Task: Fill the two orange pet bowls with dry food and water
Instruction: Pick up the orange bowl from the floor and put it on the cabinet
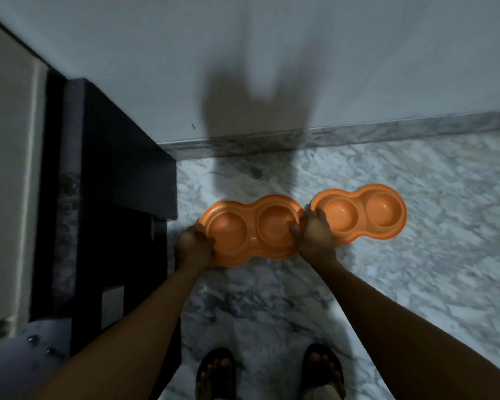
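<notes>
Two orange double pet bowls lie side by side on the marble floor near the wall. Both wells of the left bowl (243, 229) look empty, and so do those of the right bowl (367, 217). My left hand (194, 243) grips the left bowl's left rim, thumb over the edge. My right hand (315, 235) grips its right rim, thumb inside the right well, and its fingers reach the edge of the right bowl. No food or water is in view.
A dark cabinet or counter (107, 157) stands at the left, close to the left bowl. A marble skirting (358, 137) runs along the white wall behind. My feet in dark sandals (269, 370) stand on open marble floor below the bowls.
</notes>
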